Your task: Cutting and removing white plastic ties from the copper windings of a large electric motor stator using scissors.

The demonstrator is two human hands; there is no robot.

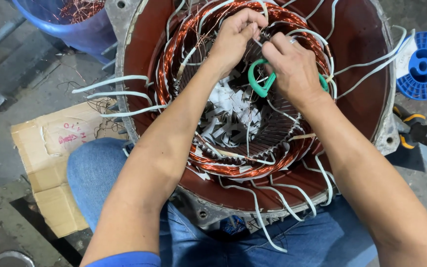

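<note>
On concrete floor | cardboard | motor stator | hands at windings

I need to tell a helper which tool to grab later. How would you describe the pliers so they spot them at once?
Start at the big reddish motor housing. Just off its right edge, below the blue wire spool, lie the pliers, the only tool with black-and-yellow handles.
</note>
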